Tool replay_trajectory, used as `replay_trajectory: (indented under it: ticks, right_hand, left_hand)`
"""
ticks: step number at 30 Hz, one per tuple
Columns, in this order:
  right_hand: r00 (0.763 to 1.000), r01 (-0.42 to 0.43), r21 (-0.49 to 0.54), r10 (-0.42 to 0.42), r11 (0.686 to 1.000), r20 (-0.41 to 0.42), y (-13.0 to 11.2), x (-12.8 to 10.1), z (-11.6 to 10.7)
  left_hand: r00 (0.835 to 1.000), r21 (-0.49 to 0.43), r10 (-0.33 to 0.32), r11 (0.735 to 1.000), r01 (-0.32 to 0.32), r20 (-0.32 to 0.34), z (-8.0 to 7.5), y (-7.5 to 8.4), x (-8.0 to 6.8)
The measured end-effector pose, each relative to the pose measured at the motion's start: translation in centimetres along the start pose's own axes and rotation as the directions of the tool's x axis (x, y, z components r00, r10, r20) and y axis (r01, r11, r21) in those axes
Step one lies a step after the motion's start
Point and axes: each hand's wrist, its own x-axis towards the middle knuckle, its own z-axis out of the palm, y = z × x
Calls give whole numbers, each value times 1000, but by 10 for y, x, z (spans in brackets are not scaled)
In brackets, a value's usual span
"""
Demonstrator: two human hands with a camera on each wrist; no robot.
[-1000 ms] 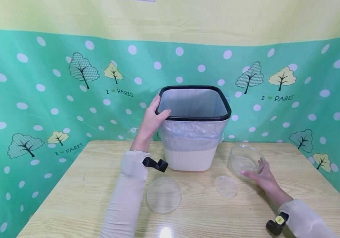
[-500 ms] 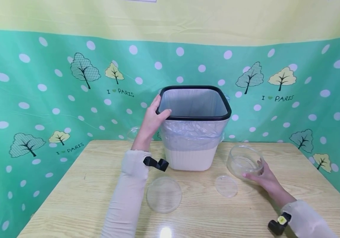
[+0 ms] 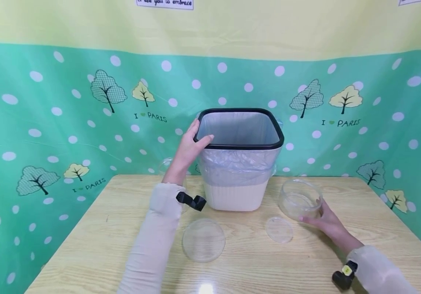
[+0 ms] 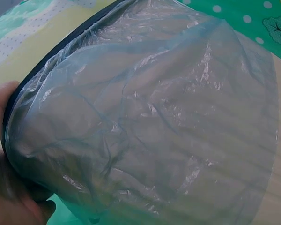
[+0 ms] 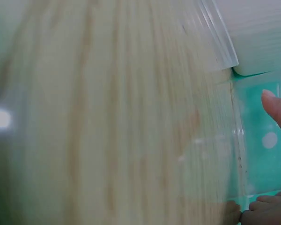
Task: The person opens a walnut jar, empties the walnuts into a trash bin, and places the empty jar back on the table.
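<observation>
Here, you stand at a pale wooden bench (image 3: 240, 261) backed by a green curtain (image 3: 48, 122) printed with white dots and small trees. Your left hand (image 3: 188, 149) grips the near left corner of a white square plastic waste bin (image 3: 237, 196), which stands upright at the back middle of the bench. Your thumb hooks over its black rim (image 3: 247, 145) while your fingers (image 3: 194, 124) wrap the outside of that corner. A thin clear plastic liner bag (image 3: 236, 167) is folded down over the upper half of the bin; in the left wrist view, this crinkled bag (image 4: 145, 122) fills nearly the whole picture, with your palm (image 4: 4, 187) pressed against the dark rim at the lower left.

Your right hand (image 3: 324, 222) holds a clear round glass bowl (image 3: 299, 199) just to the right of the bin. The bowl is tilted so its mouth faces up and toward the bin, and it seems raised off the bench on its near side, though the clear glass makes that hard to judge. Your fingers curl around its right wall. The right wrist view is blurred, showing mostly wood grain through glass and a fingertip (image 5: 276, 110) at the right edge.

Two clear round lids lie flat on the bench in front of the bin: a larger lid (image 3: 203, 239) toward your left arm and a smaller lid (image 3: 279, 229) near the bowl.
</observation>
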Motion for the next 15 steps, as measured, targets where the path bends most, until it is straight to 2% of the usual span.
replay_trajectory:
  ticks: [5,9,12,15]
  right_hand:
    - [996,58,-30,-56,998,66,1,2,-4]
    - [993,87,-59,-82,994,89,4,-1,-12]
    - [992,100,-148,-87,984,93,7,-4,-20]
    - [989,143,-260,-128,955,75,12,-7,-31]
  left_hand:
    - [1000,11,-4,1000,4,19,-8,-3,0]
    - [1000,53,2,999,-3,16,-23,-7,-8]
    - [1000,112,13,994,-12,-4,-40,-10,-15]
    - [999,213,35,977,-28,-27,-59,-15,-21]
